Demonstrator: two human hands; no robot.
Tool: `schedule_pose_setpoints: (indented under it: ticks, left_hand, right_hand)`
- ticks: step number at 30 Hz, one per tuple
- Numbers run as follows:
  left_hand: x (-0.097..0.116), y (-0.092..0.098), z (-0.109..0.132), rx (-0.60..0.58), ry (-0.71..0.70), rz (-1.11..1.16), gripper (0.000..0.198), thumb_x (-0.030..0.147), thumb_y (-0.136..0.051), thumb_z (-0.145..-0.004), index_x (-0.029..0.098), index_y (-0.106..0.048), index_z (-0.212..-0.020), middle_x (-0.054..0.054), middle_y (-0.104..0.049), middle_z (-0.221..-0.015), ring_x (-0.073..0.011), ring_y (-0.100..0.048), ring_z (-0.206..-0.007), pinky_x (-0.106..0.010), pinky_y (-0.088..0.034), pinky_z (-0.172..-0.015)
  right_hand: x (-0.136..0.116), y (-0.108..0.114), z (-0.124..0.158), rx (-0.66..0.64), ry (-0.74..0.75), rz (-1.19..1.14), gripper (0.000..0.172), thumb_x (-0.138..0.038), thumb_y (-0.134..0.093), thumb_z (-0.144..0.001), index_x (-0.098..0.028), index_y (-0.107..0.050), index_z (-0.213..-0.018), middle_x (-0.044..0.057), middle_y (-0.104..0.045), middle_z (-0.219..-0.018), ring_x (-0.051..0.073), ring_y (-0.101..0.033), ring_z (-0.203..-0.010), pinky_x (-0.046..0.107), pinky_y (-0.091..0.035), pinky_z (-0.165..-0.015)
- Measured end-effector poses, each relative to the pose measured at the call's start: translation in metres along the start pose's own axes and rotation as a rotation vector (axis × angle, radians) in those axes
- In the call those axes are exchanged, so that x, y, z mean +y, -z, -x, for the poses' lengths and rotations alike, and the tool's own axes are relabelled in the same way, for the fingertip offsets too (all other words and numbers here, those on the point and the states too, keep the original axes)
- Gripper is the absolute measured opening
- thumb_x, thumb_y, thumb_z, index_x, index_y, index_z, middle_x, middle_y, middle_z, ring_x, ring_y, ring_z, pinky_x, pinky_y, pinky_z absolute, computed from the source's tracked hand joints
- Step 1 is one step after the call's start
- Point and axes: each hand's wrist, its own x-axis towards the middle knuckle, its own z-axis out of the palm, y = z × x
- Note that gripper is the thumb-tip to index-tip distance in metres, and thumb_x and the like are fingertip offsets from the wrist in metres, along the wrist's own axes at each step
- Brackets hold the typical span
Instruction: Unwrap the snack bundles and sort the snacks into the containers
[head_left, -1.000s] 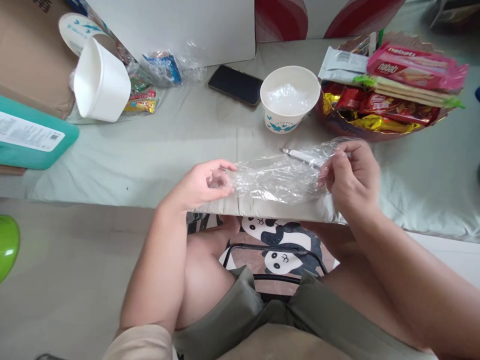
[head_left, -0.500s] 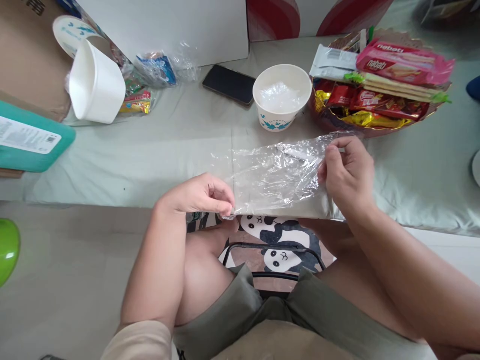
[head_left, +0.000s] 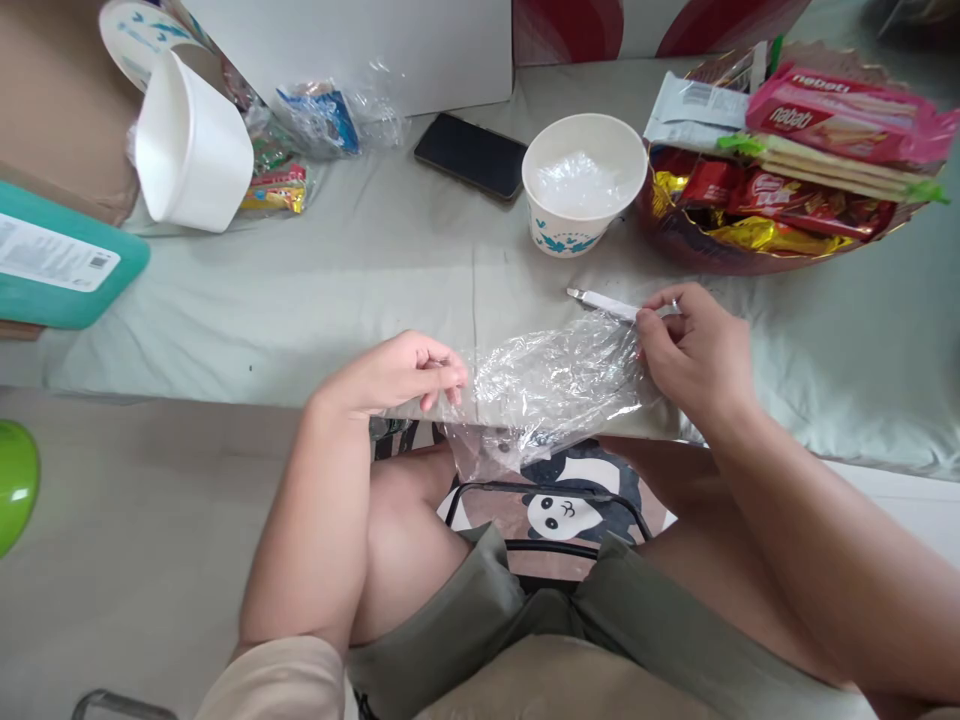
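Observation:
A crinkled sheet of clear plastic wrap (head_left: 551, 385) lies over the front edge of the cloth-covered surface (head_left: 300, 300), partly hanging down. My left hand (head_left: 401, 375) has curled fingers pinching the wrap's left end. My right hand (head_left: 694, 350) is closed on the wrap's right end. A small white utility knife (head_left: 600, 300) lies on the cloth just beyond my right fingers. Behind it stands a white paper bowl (head_left: 585, 180) with clear plastic inside.
A red basket of wrapped snacks (head_left: 780, 180) sits at the back right. A black phone (head_left: 471, 155), a tipped white bowl (head_left: 191, 150), snack bags (head_left: 322, 120) and a teal pack (head_left: 60, 265) lie further back and left. My knees and a panda-print stool (head_left: 570, 500) are below.
The wrap, stretched flat between my hands before, has been drawn toward me and bunched, its lower edge now hanging over the edge. The knife shows again beyond my right hand.

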Motion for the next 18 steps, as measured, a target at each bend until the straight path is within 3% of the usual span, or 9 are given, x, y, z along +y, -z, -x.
schedule_pose_setpoints:
  ticks: [2,5,7,11,13,15,17,18]
  left_hand:
    - [0.001,-0.001,0.0,-0.016,0.08,-0.114,0.02,0.034,-0.07,-0.073,0.02,-0.068,-0.059,0.0,-0.068,-0.058,-0.0063,-0.047,-0.043,-0.019,-0.037,-0.045]
    - [0.001,-0.002,-0.001,-0.148,0.227,-0.282,0.016,0.033,-0.068,-0.071,0.021,-0.069,-0.06,0.0,-0.07,-0.061,-0.0095,-0.053,-0.047,-0.02,-0.033,-0.044]
    - [0.002,-0.005,-0.001,-0.149,0.266,-0.367,0.019,0.033,-0.067,-0.072,0.021,-0.067,-0.058,-0.001,-0.071,-0.062,-0.0109,-0.055,-0.049,-0.021,-0.032,-0.044]
    - [0.005,-0.011,-0.002,-0.045,0.302,-0.482,0.03,0.036,-0.064,-0.073,0.02,-0.056,-0.049,-0.001,-0.065,-0.053,-0.0123,-0.054,-0.047,-0.023,-0.032,-0.046]
    - [0.006,-0.013,-0.003,-0.031,0.328,-0.492,0.029,0.035,-0.063,-0.072,0.02,-0.055,-0.049,-0.001,-0.064,-0.052,-0.0125,-0.053,-0.046,-0.024,-0.033,-0.046]
    - [0.007,-0.014,-0.004,-0.048,0.341,-0.489,0.025,0.032,-0.062,-0.07,0.02,-0.055,-0.05,0.0,-0.062,-0.051,-0.0126,-0.052,-0.046,-0.025,-0.035,-0.047]
    - [0.006,-0.013,-0.006,-0.066,0.345,-0.515,0.024,0.031,-0.061,-0.071,0.02,-0.055,-0.051,0.001,-0.058,-0.048,-0.0128,-0.051,-0.046,-0.026,-0.035,-0.048]
    - [0.006,-0.013,-0.007,-0.067,0.349,-0.531,0.024,0.031,-0.061,-0.071,0.02,-0.055,-0.051,0.001,-0.058,-0.048,-0.013,-0.051,-0.046,-0.026,-0.035,-0.048]
  right_hand:
    - [0.004,-0.003,-0.001,0.012,0.018,0.034,0.007,-0.03,-0.065,-0.088,-0.027,-0.059,-0.091,-0.006,-0.06,-0.054,0.018,-0.053,-0.048,0.033,-0.038,-0.06]
    - [0.013,-0.009,-0.002,0.062,0.06,0.09,0.016,-0.033,-0.071,-0.085,-0.028,-0.059,-0.095,-0.004,-0.064,-0.061,0.02,-0.058,-0.056,0.034,-0.039,-0.062]
    - [0.018,-0.011,-0.004,0.128,0.145,0.128,0.021,-0.033,-0.073,-0.083,-0.028,-0.06,-0.099,-0.001,-0.068,-0.07,0.021,-0.061,-0.062,0.035,-0.041,-0.063]
    - [0.014,-0.006,-0.003,0.451,0.579,0.217,0.019,-0.023,-0.071,-0.083,-0.027,-0.064,-0.1,0.009,-0.072,-0.097,0.027,-0.065,-0.086,0.042,-0.047,-0.075]
    - [0.004,-0.003,0.007,0.529,0.83,0.189,0.021,-0.014,-0.068,-0.083,-0.027,-0.063,-0.098,0.008,-0.07,-0.094,0.026,-0.063,-0.086,0.042,-0.047,-0.076]
    - [-0.008,-0.006,0.025,0.409,1.036,0.095,0.024,-0.008,-0.066,-0.082,-0.027,-0.061,-0.096,0.003,-0.066,-0.084,0.021,-0.06,-0.079,0.038,-0.046,-0.072]
    - [-0.02,-0.018,0.049,0.1,1.161,0.048,0.016,-0.015,-0.065,-0.089,-0.025,-0.061,-0.102,0.001,-0.069,-0.088,0.019,-0.062,-0.085,0.036,-0.049,-0.077]
    - [-0.024,-0.026,0.061,-0.056,1.171,0.092,0.014,-0.025,-0.063,-0.095,-0.025,-0.063,-0.108,0.002,-0.074,-0.1,0.02,-0.065,-0.1,0.038,-0.05,-0.086]
